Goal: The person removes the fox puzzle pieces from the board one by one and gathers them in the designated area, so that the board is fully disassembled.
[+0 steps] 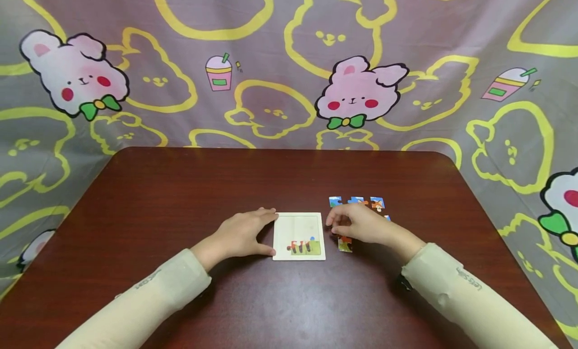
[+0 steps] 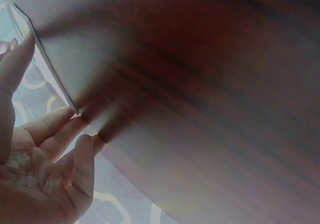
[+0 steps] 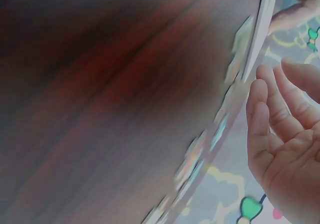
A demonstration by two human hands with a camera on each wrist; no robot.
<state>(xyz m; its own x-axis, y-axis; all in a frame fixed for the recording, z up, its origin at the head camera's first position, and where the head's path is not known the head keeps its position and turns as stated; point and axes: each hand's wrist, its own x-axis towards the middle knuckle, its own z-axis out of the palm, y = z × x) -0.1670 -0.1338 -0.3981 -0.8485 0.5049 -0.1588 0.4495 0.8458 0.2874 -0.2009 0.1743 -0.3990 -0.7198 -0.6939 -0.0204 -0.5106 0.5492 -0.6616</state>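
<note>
A square, pale puzzle tray (image 1: 299,228) lies on the table, with joined pieces (image 1: 304,246) along its lower right inside. My left hand (image 1: 239,233) touches the tray's left edge, thumb by the near corner and fingers by the far corner. In the left wrist view, the left hand (image 2: 45,159) has its fingers spread along the tray's edge. Just right of the tray, my right hand (image 1: 361,222) hovers over loose puzzle pieces and hides some. The right wrist view shows the right hand (image 3: 287,129) with fingers loosely bent and nothing visible between them.
Several loose pieces lie beyond the right hand, among them a blue one (image 1: 335,201) and one with an orange animal (image 1: 377,203). A green and orange piece (image 1: 345,244) sits nearer. Patterned cloth (image 1: 271,88) hangs around the brown table (image 1: 203,178).
</note>
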